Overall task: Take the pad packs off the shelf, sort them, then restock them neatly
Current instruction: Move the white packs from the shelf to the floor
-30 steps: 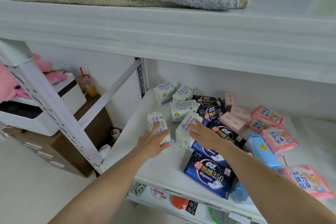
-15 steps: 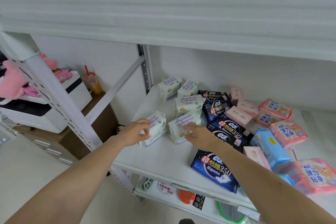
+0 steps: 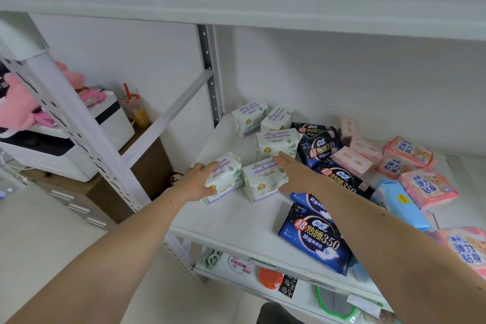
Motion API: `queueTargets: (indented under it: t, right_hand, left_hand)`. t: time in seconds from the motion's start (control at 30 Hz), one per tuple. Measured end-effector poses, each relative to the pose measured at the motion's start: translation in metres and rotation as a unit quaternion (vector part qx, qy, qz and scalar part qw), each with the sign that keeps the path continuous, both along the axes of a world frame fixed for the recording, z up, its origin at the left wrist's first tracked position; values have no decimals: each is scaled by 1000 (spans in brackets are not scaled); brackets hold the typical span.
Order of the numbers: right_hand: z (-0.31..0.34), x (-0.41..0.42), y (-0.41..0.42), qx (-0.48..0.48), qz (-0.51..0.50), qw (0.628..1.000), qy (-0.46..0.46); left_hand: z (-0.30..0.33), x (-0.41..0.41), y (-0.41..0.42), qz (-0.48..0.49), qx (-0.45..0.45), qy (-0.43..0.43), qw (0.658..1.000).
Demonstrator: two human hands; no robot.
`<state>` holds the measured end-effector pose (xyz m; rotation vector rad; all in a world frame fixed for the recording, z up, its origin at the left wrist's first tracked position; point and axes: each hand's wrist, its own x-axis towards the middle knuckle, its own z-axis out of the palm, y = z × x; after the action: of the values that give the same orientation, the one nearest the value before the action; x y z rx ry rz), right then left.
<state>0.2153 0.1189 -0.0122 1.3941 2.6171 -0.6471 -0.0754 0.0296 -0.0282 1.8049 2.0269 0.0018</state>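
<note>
White printer [image 3: 79,137] seen left of the rack; pink plush [image 3: 18,110] laid on it, iced drink cup [image 3: 135,109] set beside.

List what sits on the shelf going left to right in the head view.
White packs → dark blue packs → pale pink boxes → light blue pack → pink bear packs.

A: What do the hands do on the white shelf [image 3: 236,221]?

B: The left hand [image 3: 199,182] grips a white pack [image 3: 223,179] at the near left. The right hand [image 3: 294,175] lies with straight fingers on a second white pack [image 3: 259,181] just beside it.

A: And on the right?

B: Dark blue packs [image 3: 315,239] in the middle, pink packs [image 3: 407,155] further right.
</note>
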Motion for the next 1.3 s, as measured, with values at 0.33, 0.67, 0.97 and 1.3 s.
queueTargets:
  t: [0.33, 0.67, 0.97, 1.3]
  right_hand:
    - [1, -17, 6, -11, 11, 999, -32]
    - [28, -11, -13, -129, -102, 983, 81]
    - [77, 18, -75, -147, -206, 954, 160]
    - [69, 112, -210, -91, -418, 883, 195]
  left_hand:
    - [-6, -19, -8, 70, -14, -106, 992]
    - [14, -25, -23, 142, 19, -265, 954]
    - [73, -9, -44, 80, 10, -362, 929]
    - [72, 76, -64, -51, -38, -412, 909]
